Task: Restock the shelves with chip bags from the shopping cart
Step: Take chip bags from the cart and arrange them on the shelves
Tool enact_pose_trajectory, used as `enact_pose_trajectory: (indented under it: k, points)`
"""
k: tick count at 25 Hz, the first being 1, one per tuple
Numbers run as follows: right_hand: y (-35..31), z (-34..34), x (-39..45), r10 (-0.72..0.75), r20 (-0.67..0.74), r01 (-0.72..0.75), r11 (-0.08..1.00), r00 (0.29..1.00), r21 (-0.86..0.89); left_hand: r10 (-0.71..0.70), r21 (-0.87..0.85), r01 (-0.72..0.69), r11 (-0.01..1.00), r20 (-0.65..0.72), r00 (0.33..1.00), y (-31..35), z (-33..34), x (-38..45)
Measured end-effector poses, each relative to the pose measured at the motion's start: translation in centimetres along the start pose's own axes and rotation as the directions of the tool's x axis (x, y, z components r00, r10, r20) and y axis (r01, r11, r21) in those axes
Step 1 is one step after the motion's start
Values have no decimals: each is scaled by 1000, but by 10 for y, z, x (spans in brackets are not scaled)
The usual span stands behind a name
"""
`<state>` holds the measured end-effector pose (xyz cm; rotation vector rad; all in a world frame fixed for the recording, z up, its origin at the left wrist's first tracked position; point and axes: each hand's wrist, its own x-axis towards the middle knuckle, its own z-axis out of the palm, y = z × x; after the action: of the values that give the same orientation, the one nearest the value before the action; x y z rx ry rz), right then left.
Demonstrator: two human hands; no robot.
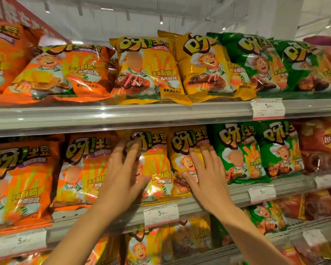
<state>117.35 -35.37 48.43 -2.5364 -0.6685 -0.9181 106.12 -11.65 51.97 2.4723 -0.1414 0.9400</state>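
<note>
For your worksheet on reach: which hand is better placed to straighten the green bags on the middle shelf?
The right hand, probably: it lies flat on a yellow bag directly beside the green bags, while the left hand is farther away.

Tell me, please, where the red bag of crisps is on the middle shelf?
In the head view, the red bag stands at the far right of the middle shelf, just right of the green bags.

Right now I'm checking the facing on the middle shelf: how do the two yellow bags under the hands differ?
The left yellow bag stands nearer the shelf front and shows most of its face; the right yellow bag sits partly tucked behind it. The left hand rests on the left bag, the right hand on the right bag. Both hands lie flat, and both bags share the same design.
</note>
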Motion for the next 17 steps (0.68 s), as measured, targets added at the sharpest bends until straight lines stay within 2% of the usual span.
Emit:
enact_pose_trajectory:
  k: [2, 4, 6, 9, 14, 17]
  points:
    - [3, 3, -2, -6, 29, 7, 1000, 1000, -21, 92, 219, -87, 972, -12, 996, 8, 13, -9]
    - [5, 2, -2, -19, 45, 19, 1000, 999, -11, 26, 308, -32, 951, 24, 999, 10, 20, -8]
    - [8, 0, -1, -44, 52, 45, 999, 998, -16, -26, 340, 12, 940, 35, 999, 7, 23, -1]
    - [11, -3, -3, -68, 80, 70, 997, 994, -24, -7, 356, -7, 935, 37, 999, 3, 27, -2]
    - [8, -6, -6, -81, 51, 82, 997, 995, -6, 3, 312, -28, 950, 80, 997, -1, 29, -14]
    - [2, -8, -8, -91, 146, 103, 992, 985, -75, -27, 351, -13, 936, 107, 994, 3, 26, -14]
